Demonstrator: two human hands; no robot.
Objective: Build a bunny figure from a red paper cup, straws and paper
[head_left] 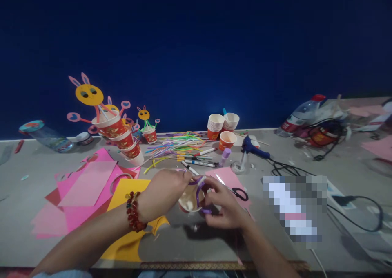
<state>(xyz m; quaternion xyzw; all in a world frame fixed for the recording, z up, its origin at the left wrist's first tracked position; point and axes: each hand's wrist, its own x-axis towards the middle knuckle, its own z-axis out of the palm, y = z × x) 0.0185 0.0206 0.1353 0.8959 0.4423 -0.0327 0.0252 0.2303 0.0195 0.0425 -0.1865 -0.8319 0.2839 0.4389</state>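
A small paper cup (187, 205) is between my hands near the front of the table, its pale inside facing me. Purple bendy strips (199, 195) curve at its rim, and one has a whitish tip. My left hand (168, 190) reaches over the cup's left side with fingers closed at the rim and a purple strip; its fingertips are partly hidden. Curled around the right side, my right hand (225, 204) steadies the cup, with its fingers beside the purple strips. Scissors (239, 193) with black handles lie on pink paper (228, 175) just beyond my right hand.
Finished rabbit figures (89, 95) on red cups stand back left. Pink sheets (88, 184) and yellow paper (122, 220) lie left. Colourful strips (177, 143), markers (199, 163), a glue stick (225, 156) and stacked cups (216, 122) sit behind. A blue glue gun (255, 149) trails its cord right.
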